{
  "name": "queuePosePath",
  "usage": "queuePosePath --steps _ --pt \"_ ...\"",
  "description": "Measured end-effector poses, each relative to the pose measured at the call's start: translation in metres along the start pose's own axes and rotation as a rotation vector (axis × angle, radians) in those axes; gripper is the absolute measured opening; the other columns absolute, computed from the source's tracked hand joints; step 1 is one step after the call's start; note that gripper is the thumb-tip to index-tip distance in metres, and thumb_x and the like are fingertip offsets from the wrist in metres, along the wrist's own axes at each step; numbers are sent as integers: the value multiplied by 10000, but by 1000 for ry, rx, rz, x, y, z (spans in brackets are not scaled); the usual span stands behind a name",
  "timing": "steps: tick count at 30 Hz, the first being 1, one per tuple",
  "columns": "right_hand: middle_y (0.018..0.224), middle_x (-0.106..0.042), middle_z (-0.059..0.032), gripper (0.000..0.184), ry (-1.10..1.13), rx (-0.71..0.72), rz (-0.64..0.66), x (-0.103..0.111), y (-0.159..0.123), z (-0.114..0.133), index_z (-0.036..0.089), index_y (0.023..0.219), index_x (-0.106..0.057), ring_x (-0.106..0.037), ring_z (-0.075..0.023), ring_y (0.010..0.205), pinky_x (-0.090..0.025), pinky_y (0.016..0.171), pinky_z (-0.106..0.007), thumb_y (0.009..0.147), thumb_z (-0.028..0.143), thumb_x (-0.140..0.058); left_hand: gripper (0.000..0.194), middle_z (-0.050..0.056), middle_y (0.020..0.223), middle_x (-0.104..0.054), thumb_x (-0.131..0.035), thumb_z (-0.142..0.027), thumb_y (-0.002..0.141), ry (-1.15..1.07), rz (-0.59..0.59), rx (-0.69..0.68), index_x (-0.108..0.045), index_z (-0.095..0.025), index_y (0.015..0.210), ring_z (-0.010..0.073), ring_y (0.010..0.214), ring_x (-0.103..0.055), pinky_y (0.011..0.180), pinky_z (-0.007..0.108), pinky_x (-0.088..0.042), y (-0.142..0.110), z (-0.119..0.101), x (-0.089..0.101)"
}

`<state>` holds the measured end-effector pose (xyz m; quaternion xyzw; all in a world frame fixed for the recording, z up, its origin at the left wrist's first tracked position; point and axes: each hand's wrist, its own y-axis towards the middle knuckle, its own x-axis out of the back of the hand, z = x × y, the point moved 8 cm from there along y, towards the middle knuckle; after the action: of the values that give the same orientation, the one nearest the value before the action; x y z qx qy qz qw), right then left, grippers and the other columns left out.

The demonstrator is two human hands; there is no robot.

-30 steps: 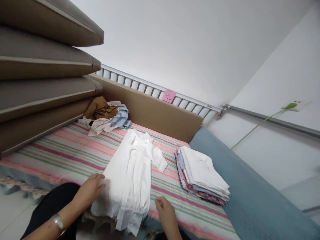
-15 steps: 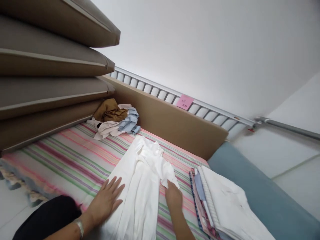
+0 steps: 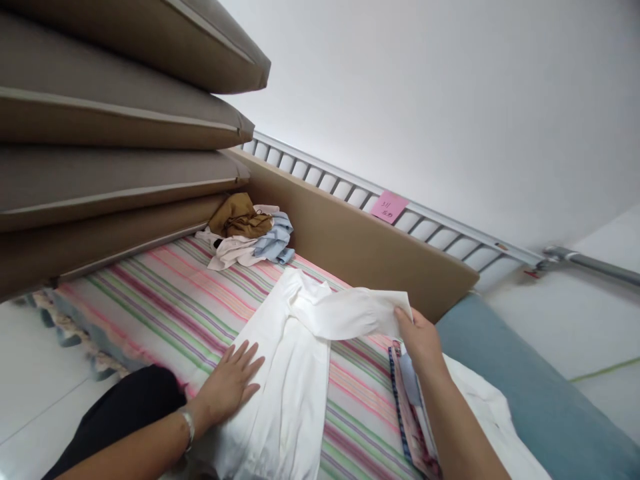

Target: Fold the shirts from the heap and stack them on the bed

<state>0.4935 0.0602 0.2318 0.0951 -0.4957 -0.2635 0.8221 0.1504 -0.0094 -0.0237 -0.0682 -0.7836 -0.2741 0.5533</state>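
A white shirt (image 3: 287, 380) lies lengthwise on the striped bed cover (image 3: 165, 287), its lower end toward me. My left hand (image 3: 227, 387) rests flat on the shirt's left side with the fingers spread. At the right, my right hand (image 3: 417, 333) pinches the end of the shirt's sleeve (image 3: 360, 310), which is pulled out sideways and lifted. Partly behind my right forearm is a stack of folded clothes (image 3: 407, 400), with a white piece on top.
A crumpled heap of clothes (image 3: 250, 233), brown, pale pink and light blue, lies at the back left beside stacked grey-brown cushions (image 3: 120, 173). A tan board (image 3: 360, 253) and a radiator (image 3: 330, 183) with a pink note (image 3: 389, 207) line the wall. Blue padding (image 3: 540, 380) runs along the right.
My right hand has gone up to the shirt's sleeve, taken its end and drawn it out to the right. My left hand has flattened onto the shirt. The view has shifted left.
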Motion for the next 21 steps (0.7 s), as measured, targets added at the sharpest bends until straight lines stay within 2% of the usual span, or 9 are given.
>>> queuePosePath --steps 2,5,8,11,13,15,18,21 --pt "912 -701 -77 461 79 50 33 15 -19 40 162 995 -667 -622 -256 871 -451 738 -323 763 482 -430 496 39 1471 -342 -404 -461 906 -2 6 6 -367 -333 1384 288 1358 -273 1089 506 -217 -1 -1 -1" --pt "1008 -685 -64 425 90 195 82 25 -60 97 196 1016 -666 -604 -246 942 -446 793 -322 790 453 -415 500 46 1472 -339 -419 -460 898 -41 1 8 -384 -323 1377 293 1361 -266 1090 515 -210 -5 -1 -2" --pt "1046 -672 -49 375 80 333 152 21 -105 131 233 1018 -669 -599 -219 959 -459 790 -299 830 421 -406 470 47 1427 -417 -445 -440 887 -147 -5 36 -449 -306 1337 281 1334 -328 1076 501 -261 1 7 0" --pt "1019 -674 -47 360 105 363 229 7 -136 132 235 1034 -663 -609 -193 920 -475 780 -278 857 407 -402 395 77 1322 -538 -418 -324 900 -251 -40 148 -540 -214 1260 235 1231 -469 1044 420 -349 28 32 12" --pt "983 -682 -50 360 128 342 260 -4 -143 122 222 1017 -670 -618 -186 876 -487 763 -267 861 412 -408 385 106 1268 -578 -377 -219 895 -240 -48 211 -563 -142 1224 212 1175 -516 1028 367 -376 60 53 22" --pt "942 -692 -49 365 150 312 280 -13 -142 108 212 982 -682 -628 -184 834 -501 729 -254 853 437 -425 408 119 1239 -596 -361 -130 866 -179 -10 212 -558 -107 1222 202 1149 -532 1011 336 -388 100 68 25" --pt "930 -702 -46 377 173 238 273 -14 -128 88 209 956 -694 -642 -200 854 -513 711 -241 826 480 -465 426 131 1202 -615 -387 -55 809 -115 76 128 -587 -99 1183 206 1134 -540 998 322 -387 160 80 14" --pt "943 -706 -48 379 189 166 294 -2 -118 78 231 951 -703 -642 -236 907 -524 736 -264 791 509 -501 376 147 1182 -616 -434 -53 787 -74 160 38 -630 -105 1104 223 1150 -523 1012 339 -355 209 83 -12"
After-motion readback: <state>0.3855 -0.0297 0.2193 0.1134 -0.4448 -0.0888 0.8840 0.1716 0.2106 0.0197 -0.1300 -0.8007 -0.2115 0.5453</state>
